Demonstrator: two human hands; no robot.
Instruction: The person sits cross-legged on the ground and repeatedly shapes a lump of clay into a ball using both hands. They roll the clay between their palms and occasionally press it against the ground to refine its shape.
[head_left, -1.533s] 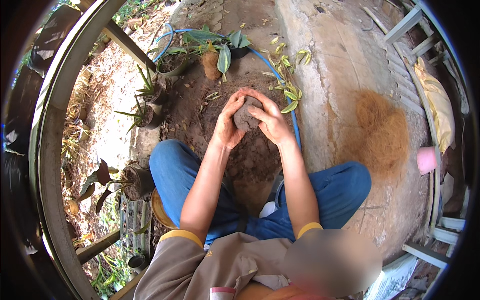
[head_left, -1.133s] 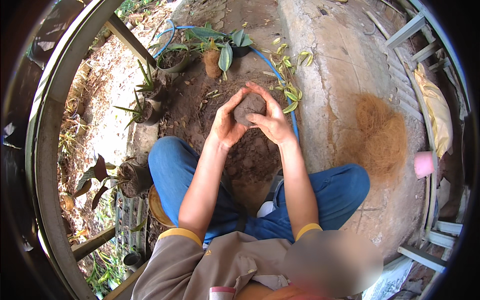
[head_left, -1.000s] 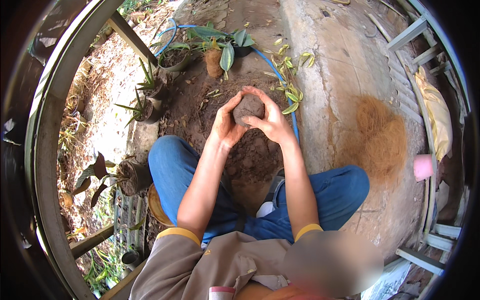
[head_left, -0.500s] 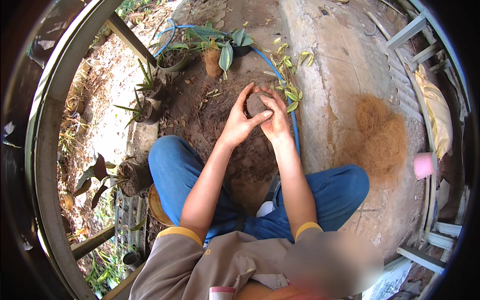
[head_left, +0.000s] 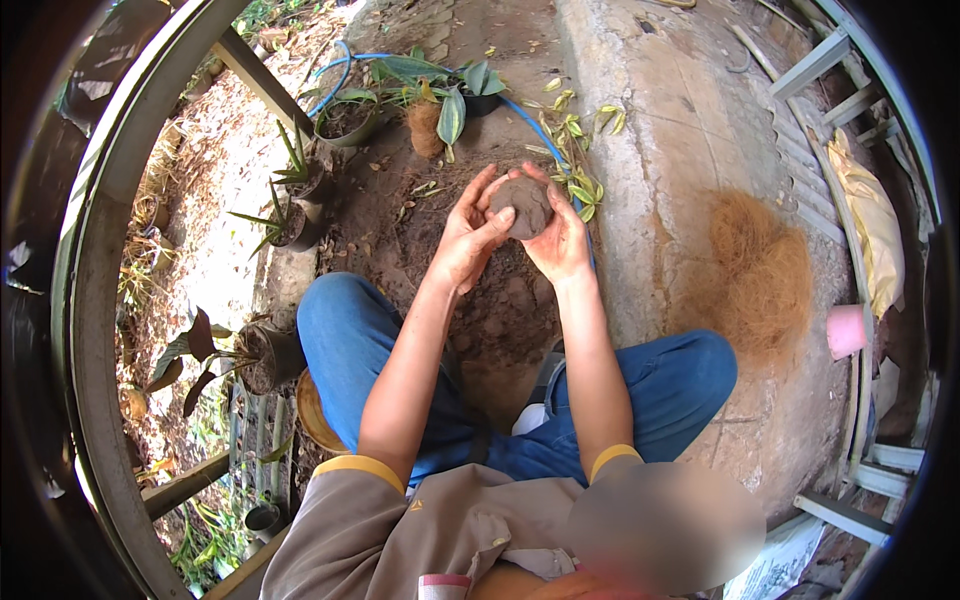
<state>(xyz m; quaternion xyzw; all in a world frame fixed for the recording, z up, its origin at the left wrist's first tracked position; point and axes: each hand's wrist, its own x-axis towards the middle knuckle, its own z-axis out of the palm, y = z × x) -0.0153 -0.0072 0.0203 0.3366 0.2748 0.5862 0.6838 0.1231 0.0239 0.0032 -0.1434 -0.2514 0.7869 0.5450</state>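
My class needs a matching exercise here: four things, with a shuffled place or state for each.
Things
1. Dark rounded soil lump
2. Pink tapered container
3. Thin blue hose
4. Tangled brown fibre heap

Places or states
A. Pictured below the cream sack
B. Spread on pale concrete
C. Held in left hand and right hand
D. Lying in a long curve

Pairs: 1-C; 2-A; 3-D; 4-B

Soil lump (head_left: 522,208) grey-brown; left hand (head_left: 468,236) and right hand (head_left: 562,238) both smeared reddish-brown. Jeans (head_left: 350,330) plain blue, shirt (head_left: 430,515) grey-brown with yellow sleeve bands (head_left: 366,466), hose (head_left: 532,116) bright blue, fibre heap (head_left: 765,275) orange-brown, tub (head_left: 846,331) pink, sack (head_left: 872,230) pale yellow. Leafy sprigs (head_left: 584,190) two-tone green and yellow, spiky plant (head_left: 297,153) green, broad-leaved potted plant (head_left: 201,334) mostly dark maroon.
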